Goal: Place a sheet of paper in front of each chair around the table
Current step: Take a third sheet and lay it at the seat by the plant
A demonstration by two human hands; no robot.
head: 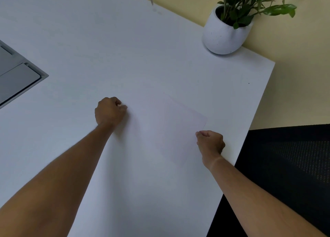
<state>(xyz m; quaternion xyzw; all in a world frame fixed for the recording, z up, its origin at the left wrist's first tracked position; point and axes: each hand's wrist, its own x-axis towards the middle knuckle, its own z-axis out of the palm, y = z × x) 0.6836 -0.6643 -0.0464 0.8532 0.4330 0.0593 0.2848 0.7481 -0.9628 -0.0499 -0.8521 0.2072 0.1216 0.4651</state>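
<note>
Lying flat, white sheet of paper (166,128) (faint edges).

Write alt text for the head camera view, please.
Two bare hands, left hand and right hand, pinch a white sheet of paper flat on a white table, beside a black chair. A potted plant stands at the far edge.

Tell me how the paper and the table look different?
The sheet of paper is small, while the table is far bigger and fills most of the view. The paper lies turned at an angle to the table's right edge. The paper has a faint pinkish tint; the table looks cooler and bluish. The left hand and right hand pinch the paper's edges; the table just lies beneath. Both are pale, flat and plain.
</note>
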